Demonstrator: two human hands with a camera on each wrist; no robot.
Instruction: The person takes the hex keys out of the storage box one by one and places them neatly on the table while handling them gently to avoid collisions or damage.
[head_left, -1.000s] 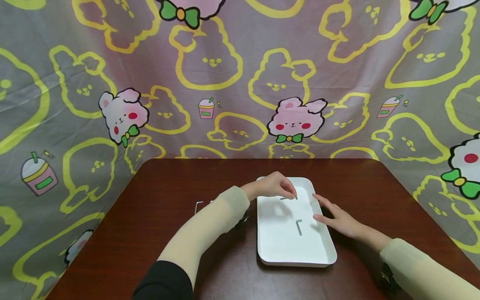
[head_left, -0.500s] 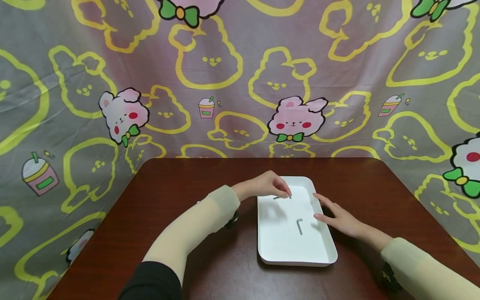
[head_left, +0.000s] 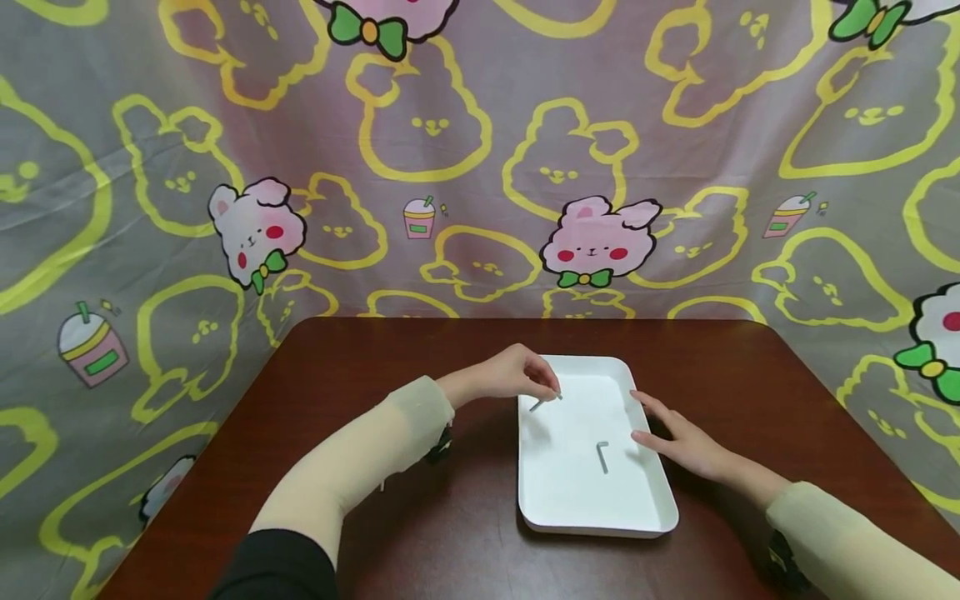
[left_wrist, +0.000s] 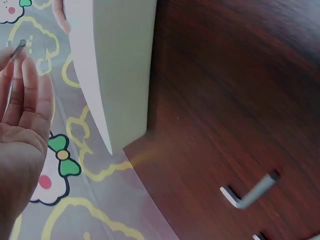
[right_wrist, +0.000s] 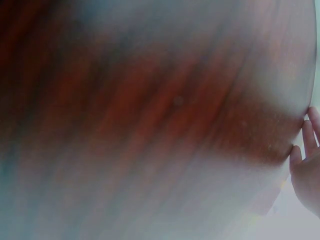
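My left hand (head_left: pixel 516 372) pinches a small grey hex key (head_left: pixel 536 406) between thumb and fingertips, over the far left part of a white tray (head_left: pixel 570 504). In the left wrist view one end of that hex key (left_wrist: pixel 20 47) sticks out past the fingers. A second hex key (head_left: pixel 603 457) lies inside the tray, right of its middle. My right hand (head_left: pixel 686 443) rests its extended fingers and thumb at the tray's right rim. Another hex key (left_wrist: pixel 255 192) lies on the table in the left wrist view.
The dark brown wooden table (head_left: pixel 442 542) carries everything. Part of a further metal piece (left_wrist: pixel 259 236) shows at the left wrist view's bottom edge. A patterned cloth (head_left: pixel 480 200) hangs behind the table and at both sides.
My left hand has moved left across the tray, taking the pinched hex key toward the left rim. My right hand and the hex key in the tray stay put.
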